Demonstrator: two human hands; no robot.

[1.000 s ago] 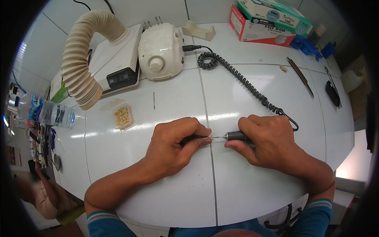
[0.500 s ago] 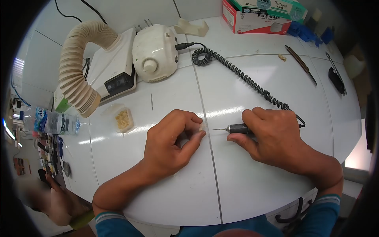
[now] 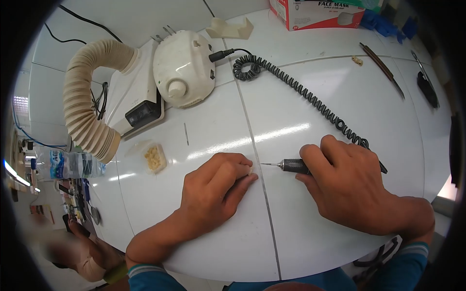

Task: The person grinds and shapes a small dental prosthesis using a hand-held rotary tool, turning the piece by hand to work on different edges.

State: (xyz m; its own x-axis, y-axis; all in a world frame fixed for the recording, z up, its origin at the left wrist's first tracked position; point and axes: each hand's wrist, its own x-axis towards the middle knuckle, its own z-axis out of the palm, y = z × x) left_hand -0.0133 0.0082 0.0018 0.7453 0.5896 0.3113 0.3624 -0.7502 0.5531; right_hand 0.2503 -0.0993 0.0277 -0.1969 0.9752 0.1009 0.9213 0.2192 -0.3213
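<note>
My left hand (image 3: 216, 186) is closed in a pinch on a small pale tooth-like piece (image 3: 250, 170), mostly hidden by the fingertips. Across the seam in the table, my right hand (image 3: 347, 186) grips a black rotary handpiece (image 3: 294, 166). Its thin metal bur (image 3: 270, 164) points left at the pinched piece, with a small gap between them. A coiled black cord (image 3: 310, 99) runs from the handpiece side up to a white control unit (image 3: 182, 72) with a round knob. Left of my hands sits a small clear container (image 3: 155, 159) of yellowish pieces.
A beige ribbed hose (image 3: 82, 92) arches from a white box-shaped machine. A thin metal bur (image 3: 186, 134) lies on the white table (image 3: 218, 242). Further right are a brown-handled tool (image 3: 383, 70) and a dark knife-like tool (image 3: 426, 87). Another person (image 3: 80, 252) sits at lower left.
The view has shifted a little, so table objects appear displaced. My left fingers have curled further over the small piece. The right hand keeps its hold on the handpiece, its fingers slightly more raised.
</note>
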